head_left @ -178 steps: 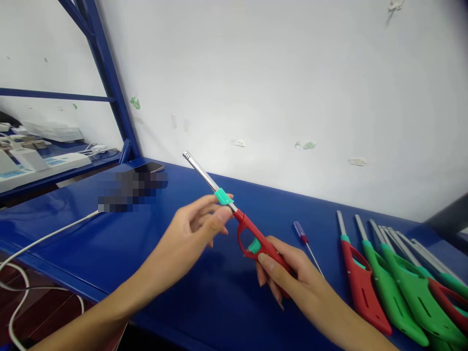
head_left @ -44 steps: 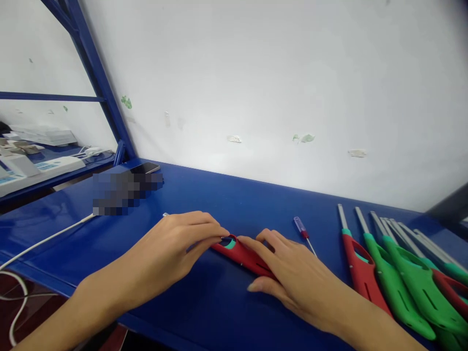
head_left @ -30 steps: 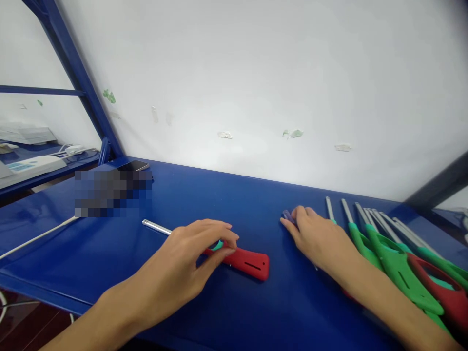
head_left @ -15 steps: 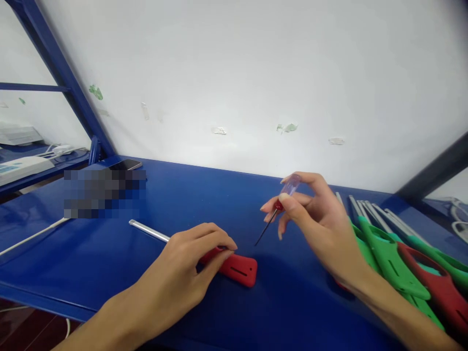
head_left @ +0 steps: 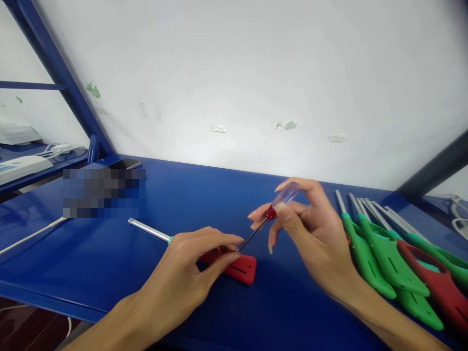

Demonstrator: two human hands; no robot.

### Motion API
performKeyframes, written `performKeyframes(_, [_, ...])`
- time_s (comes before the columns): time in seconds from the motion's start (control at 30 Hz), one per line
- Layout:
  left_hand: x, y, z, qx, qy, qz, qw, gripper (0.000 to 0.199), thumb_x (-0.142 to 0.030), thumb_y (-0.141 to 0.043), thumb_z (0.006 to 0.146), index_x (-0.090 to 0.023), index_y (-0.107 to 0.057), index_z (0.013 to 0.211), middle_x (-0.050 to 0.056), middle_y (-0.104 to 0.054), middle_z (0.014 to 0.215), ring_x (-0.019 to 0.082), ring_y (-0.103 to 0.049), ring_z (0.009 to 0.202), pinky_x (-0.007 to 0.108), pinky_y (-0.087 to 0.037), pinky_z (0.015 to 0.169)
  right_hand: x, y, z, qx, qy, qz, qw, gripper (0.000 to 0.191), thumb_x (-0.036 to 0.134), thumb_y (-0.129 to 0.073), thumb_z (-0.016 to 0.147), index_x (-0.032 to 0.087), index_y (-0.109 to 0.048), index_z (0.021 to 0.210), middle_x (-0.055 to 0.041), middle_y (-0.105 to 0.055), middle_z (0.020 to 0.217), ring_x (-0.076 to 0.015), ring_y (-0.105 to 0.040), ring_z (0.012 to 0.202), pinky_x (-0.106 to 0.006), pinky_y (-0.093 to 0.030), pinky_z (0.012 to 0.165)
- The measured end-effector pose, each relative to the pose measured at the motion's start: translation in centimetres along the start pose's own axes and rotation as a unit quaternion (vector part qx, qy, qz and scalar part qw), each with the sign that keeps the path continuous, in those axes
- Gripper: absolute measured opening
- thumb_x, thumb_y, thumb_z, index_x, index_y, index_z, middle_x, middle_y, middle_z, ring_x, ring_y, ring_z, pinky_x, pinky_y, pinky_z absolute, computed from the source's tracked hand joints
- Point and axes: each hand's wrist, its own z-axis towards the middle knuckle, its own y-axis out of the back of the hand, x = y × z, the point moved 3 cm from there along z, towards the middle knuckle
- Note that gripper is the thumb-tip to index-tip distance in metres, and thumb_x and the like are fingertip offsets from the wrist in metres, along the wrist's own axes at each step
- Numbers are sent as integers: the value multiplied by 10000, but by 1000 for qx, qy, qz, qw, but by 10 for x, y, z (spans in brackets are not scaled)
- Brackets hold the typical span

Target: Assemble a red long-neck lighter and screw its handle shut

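Note:
A gas lighter with a red handle [head_left: 244,269] and a long silver tube [head_left: 149,230] lies on the blue shelf. My left hand [head_left: 193,263] rests over the handle, hiding its middle. Its thumb and fingertips are pinched together above the handle, around something too small to make out. In my right hand [head_left: 310,224] is a screwdriver [head_left: 285,196] with a clear and red grip, held by thumb and fingers. The shaft slants down to the left, and its tip meets the pinched fingertips of my left hand.
Several green lighters [head_left: 369,258] and a red lighter [head_left: 435,278] lie together at the right. A phone [head_left: 126,164] and a blurred-out patch [head_left: 104,192] are at the left, with a white cable [head_left: 32,236]. The white wall [head_left: 234,73] rises behind.
My right hand has brought the screwdriver down and left, so its tip has gone from apart to touching at my left fingertips. My left hand stays nearly still over the lighter.

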Motion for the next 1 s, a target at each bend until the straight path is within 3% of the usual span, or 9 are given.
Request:
performKeyframes(0.47, [1,-2,-1,8,-4,0,1000,224,-145,-690,960,-243,-792,1134,-38,-772,903,92,-702,776,170,-529,675,1,-1,-1,6,9,11,1000,90,278,-554,1085,283,-482,1139,-17,-807,928,-149,-763,778,-222,-586,539])
performKeyframes(0.83, [0,-5,-1,3,-34,-13,999,257,-92,-682,958,-251,-763,1144,-62,-770,890,72,-689,756,151,-527,719,1,0,-1,16,22,-9,1000,123,253,-593,1066,291,-509,1149,-12,-805,938,-147,-766,788,-216,-587,552])
performKeyframes(0.9, [-2,-9,-3,0,-42,-30,999,290,-89,-681,957,-273,-732,1175,-81,-775,883,77,-698,769,160,-535,748,4,0,-3,13,39,-24,999,186,219,-612,1051,301,-514,1186,-5,-803,925,-154,-772,772,-226,-588,546])
performKeyframes(1.0, [-8,-15,-4,0,-48,-44,998,386,-89,-674,959,-318,-667,1269,-100,-775,895,89,-699,772,192,-545,786,10,1,-7,-1,92,-64,994,463,145,-678,995,333,-475,1368,15,-788,913,-167,-772,722,-279,-618,578])
